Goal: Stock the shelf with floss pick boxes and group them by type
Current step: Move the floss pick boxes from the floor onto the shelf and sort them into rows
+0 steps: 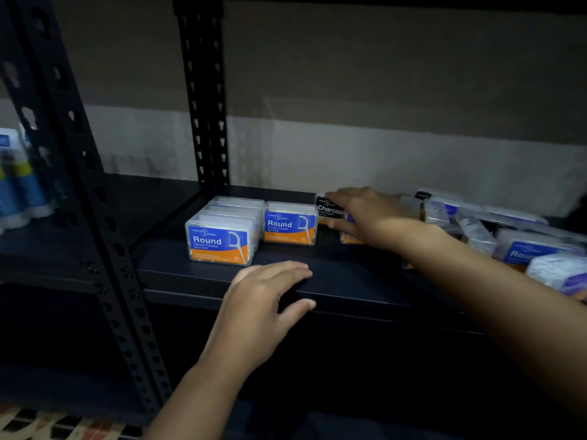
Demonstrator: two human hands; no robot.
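My left hand (260, 300) rests on the front edge of the black metal shelf (349, 281), fingers straight and together on top, thumb hooked under the lip, holding nothing. My right hand (365, 214) reaches across to the back middle of the shelf, fingers laid over the top of a black Charcoal floss pick box (328, 209) and thumb low at its front side; looks like a pinch on that box, though the palm hides part of it. Another orange-bottomed box (349, 238) sits just under my right palm, mostly hidden, type unreadable.

Left of that: a row of Round floss pick boxes (222, 242), blue-and-orange labels, standing upright front to back. Just beside it stands a single Round box (289, 225), upright, touching or nearly touching the Charcoal box, can't tell which.

Far right of the shelf: a loose pile of floss pick boxes (514, 242), tilted and overlapping, at least one Round label readable.

Perforated black upright post (206, 106) behind the row. Blurry blue bottles (19, 185) on the neighbouring shelf bay at left.
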